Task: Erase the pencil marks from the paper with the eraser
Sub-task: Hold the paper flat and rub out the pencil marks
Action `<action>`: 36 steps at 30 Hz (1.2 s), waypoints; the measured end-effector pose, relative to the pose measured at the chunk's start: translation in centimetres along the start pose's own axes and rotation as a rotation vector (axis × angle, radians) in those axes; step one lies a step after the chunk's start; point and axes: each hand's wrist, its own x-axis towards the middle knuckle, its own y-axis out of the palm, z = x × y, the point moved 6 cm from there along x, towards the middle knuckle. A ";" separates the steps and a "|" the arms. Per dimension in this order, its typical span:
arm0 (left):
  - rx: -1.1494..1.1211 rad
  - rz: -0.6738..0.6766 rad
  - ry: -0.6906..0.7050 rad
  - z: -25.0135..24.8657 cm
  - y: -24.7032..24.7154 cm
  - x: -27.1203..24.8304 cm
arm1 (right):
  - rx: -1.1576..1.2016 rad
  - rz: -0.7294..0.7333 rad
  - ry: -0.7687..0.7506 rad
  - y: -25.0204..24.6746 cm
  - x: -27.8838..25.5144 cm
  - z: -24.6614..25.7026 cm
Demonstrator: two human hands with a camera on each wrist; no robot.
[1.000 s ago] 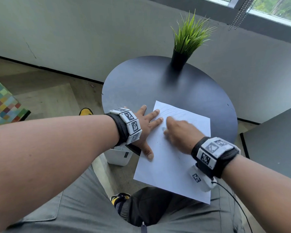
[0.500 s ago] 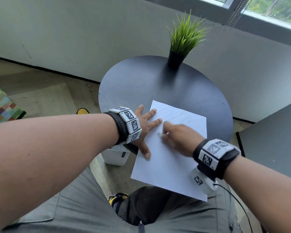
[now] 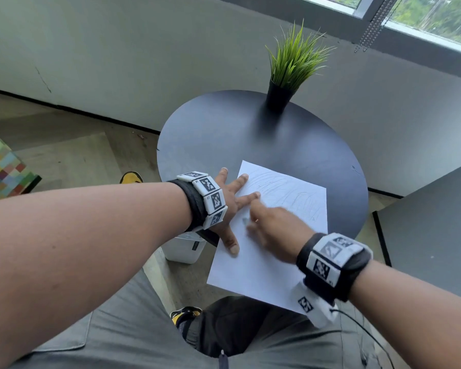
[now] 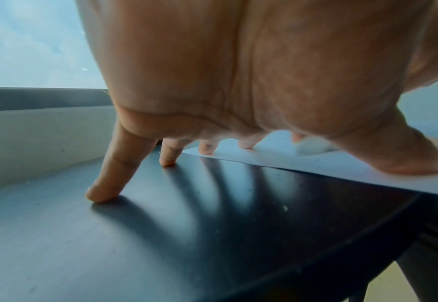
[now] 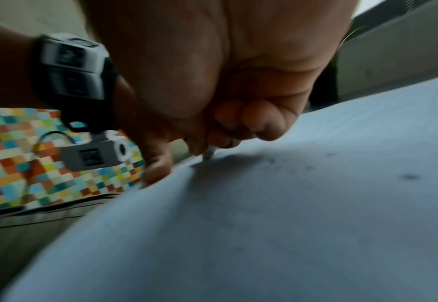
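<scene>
A white paper (image 3: 256,275) lies on the round black table (image 3: 224,134), its near part hanging over the table edge. Faint pencil marks (image 3: 290,193) cover its far half. My left hand (image 3: 230,206) lies flat with fingers spread, thumb and two fingers pressing the paper's left edge (image 4: 316,165), the other fingertips (image 4: 101,194) on the table. My right hand (image 3: 272,227), blurred by motion, pinches a small pale eraser (image 3: 245,221) against the paper's left middle. In the right wrist view the eraser tip (image 5: 209,154) pokes out below curled fingers and touches the paper (image 5: 290,224).
A potted grass plant (image 3: 290,67) stands at the table's far edge. A second dark table (image 3: 431,235) sits to the right. A white box (image 3: 184,249) is on the floor under the table's left side, and a multicoloured checked cushion (image 3: 0,169) is at far left.
My right hand with the eraser has slid toward me and slightly left across the paper. The left hand stays pressed on the paper's edge.
</scene>
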 end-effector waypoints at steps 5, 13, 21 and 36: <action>-0.008 -0.006 0.005 0.0 -0.2 0.2 | 0.079 -0.042 0.211 -1.8 1.5 -4.3; 0.018 0.016 0.003 -0.3 -0.3 0.4 | 0.053 0.069 0.023 -0.1 0.1 -1.9; 0.038 0.018 0.003 -0.4 -0.3 0.5 | -0.021 0.174 -0.119 1.0 -1.4 0.0; 0.010 0.009 -0.004 -0.3 -0.2 0.5 | 0.098 -0.053 0.228 -1.9 0.1 -4.7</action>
